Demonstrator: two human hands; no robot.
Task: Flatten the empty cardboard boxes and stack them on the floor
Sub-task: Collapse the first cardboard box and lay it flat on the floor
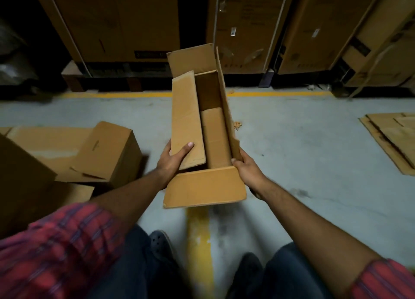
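Observation:
A long open cardboard box point(203, 187) is held above the grey floor in front of me, its flaps standing open and its inside empty. My left hand point(173, 158) grips the left long flap near the box's near end, thumb on top. My right hand point(246, 167) grips the right long flap at the near corner. A stack of flattened cardboard point(395, 137) lies on the floor at the right.
An unflattened box point(107, 152) and more cardboard point(45, 141) sit on the floor at my left. Tall cartons point(247, 29) line the back behind a yellow floor line point(278, 94). My shoes point(161, 244) stand beside a yellow stripe point(199, 231).

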